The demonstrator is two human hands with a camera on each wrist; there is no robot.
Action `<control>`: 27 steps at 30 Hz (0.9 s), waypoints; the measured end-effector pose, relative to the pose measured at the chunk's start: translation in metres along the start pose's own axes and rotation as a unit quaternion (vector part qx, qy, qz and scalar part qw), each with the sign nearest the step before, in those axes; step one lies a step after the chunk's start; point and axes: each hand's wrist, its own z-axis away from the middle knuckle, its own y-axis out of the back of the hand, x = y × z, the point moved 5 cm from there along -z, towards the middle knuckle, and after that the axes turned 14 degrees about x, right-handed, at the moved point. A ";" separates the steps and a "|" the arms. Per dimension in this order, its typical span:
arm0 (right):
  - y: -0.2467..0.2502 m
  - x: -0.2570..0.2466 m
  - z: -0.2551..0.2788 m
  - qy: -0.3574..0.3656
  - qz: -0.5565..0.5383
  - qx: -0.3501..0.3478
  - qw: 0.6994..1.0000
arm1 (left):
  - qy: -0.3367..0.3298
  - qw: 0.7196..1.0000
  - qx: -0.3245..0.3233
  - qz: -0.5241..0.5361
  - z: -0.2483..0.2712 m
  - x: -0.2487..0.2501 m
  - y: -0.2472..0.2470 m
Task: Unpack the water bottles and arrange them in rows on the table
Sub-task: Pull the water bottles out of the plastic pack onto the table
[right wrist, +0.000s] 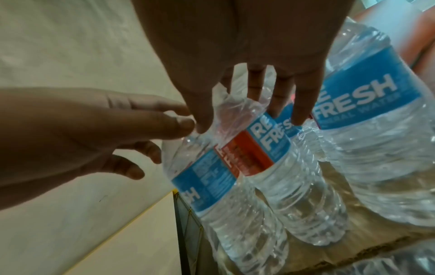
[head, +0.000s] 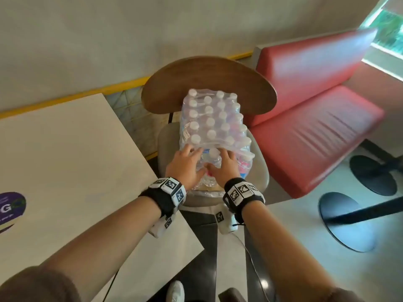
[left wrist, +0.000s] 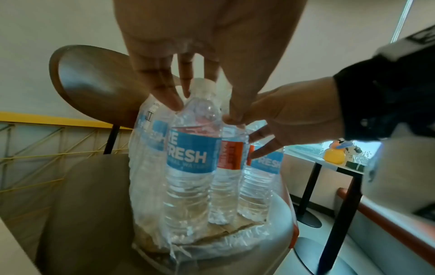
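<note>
Table [head: 65, 149] at far left, pale top w/ a purple round sticker [head: 12, 209] near its left edge; no bottles on it yet. Just right of the table a chair [head: 209, 81], wooden curved back, beige seat, and on the seat the pack of water bottles [head: 212, 120], white caps in rows under clear shrink wrap, standing on a cardboard tray [left wrist: 226, 229].

Near end of the pack: wrap is torn open, a few bottles exposed. Left hand [head: 185, 165] comes in from the left side of that open end, fingers [left wrist: 164, 93] reaching down round the neck and shoulder of the front bottle [left wrist: 190, 158]; they're bent round it, thumb on the right side of the neck, so it's gripping that bottle. Bottle stands upright on the tray, blue label, cap [head: 214, 152] showing between the two hands in the head view.

Right hand [head: 222, 168] just beside the left, thumbs close to touching. Its fingers [right wrist: 301, 104] spread down among the next bottles to the right, tips against loose wrap [right wrist: 233, 109] and labels; can't tell if it really grips anything or only rests there.

Further right a red padded bench [head: 316, 118], then black round table bases [head: 344, 223] on the pale floor
</note>
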 end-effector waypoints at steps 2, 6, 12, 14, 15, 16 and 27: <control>0.001 -0.001 -0.002 -0.017 -0.008 -0.010 1.000 | -0.026 0.998 -0.029 -0.040 -0.006 0.001 -0.004; -0.002 0.001 0.005 -0.028 -0.024 -0.015 0.999 | -0.038 0.994 -0.099 -0.020 -0.003 0.001 -0.012; 0.018 -0.032 0.037 0.071 -0.007 -0.051 0.996 | 0.046 0.990 -0.045 0.126 0.023 -0.024 0.034; 0.025 -0.061 0.053 0.127 0.018 -0.063 0.990 | 0.072 0.985 0.000 0.159 0.038 -0.039 0.069; 0.025 -0.078 0.062 0.148 0.022 -0.079 0.986 | 0.089 0.982 0.018 0.168 0.048 -0.050 0.088; 0.022 -0.096 0.072 0.165 0.013 -0.100 0.981 | 0.106 0.979 0.032 0.173 0.059 -0.063 0.106; -0.171 -0.249 0.208 0.316 -0.001 -0.379 0.870 | 0.317 0.945 0.061 -0.046 0.209 -0.237 0.218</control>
